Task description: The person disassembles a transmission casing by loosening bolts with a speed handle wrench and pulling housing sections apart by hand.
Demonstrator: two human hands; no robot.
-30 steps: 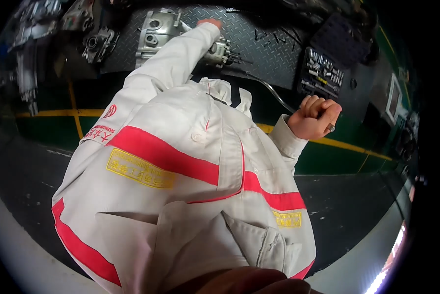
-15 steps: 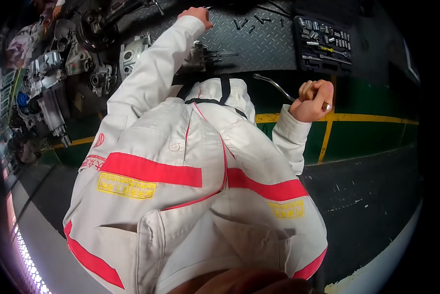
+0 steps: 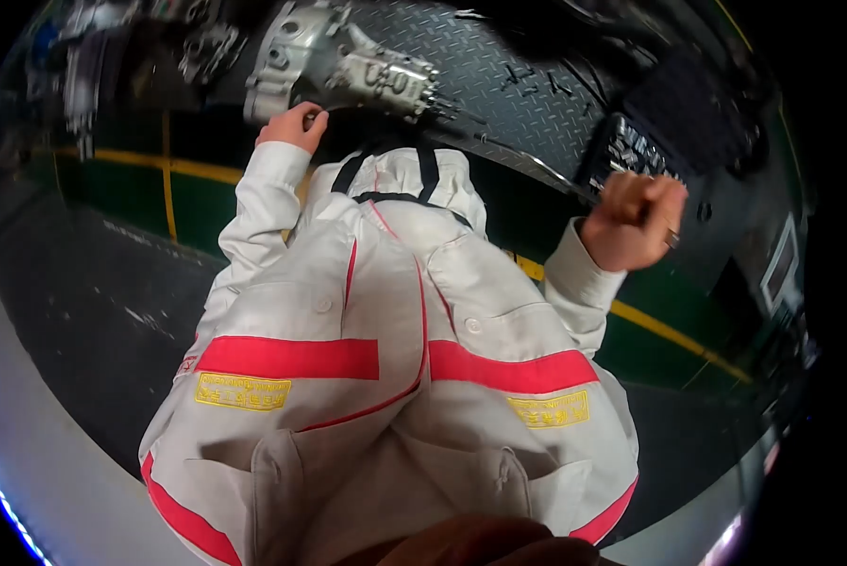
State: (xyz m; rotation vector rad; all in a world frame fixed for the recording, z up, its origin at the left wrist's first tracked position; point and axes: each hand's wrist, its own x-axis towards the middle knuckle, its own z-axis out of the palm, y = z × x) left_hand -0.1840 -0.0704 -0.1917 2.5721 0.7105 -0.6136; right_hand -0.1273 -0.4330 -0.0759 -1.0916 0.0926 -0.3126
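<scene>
My right hand [image 3: 635, 223] is closed in a fist around a long metal wrench [image 3: 529, 164]. The wrench's bent shaft runs out to the left, and its other end shows below the fist. At the lower left edge of a silver gearbox [image 3: 376, 77], my left hand [image 3: 294, 128] has its fingers curled in. Whether those fingers grip anything is hidden. Shafts stick out of the gearbox's right end, towards the wrench tip.
Beyond the gearbox lies a patterned metal bench top [image 3: 470, 58] with several dark bolts [image 3: 536, 80]. An opened socket set case [image 3: 638, 151] is just past my right hand. More metal parts [image 3: 206, 52] stand at the far left. Yellow lines [image 3: 678, 335] mark the green bench side.
My left hand has come back from far across the bench to the gearbox's near edge. The view has turned, showing more of the gearbox. My right hand still grips the wrench.
</scene>
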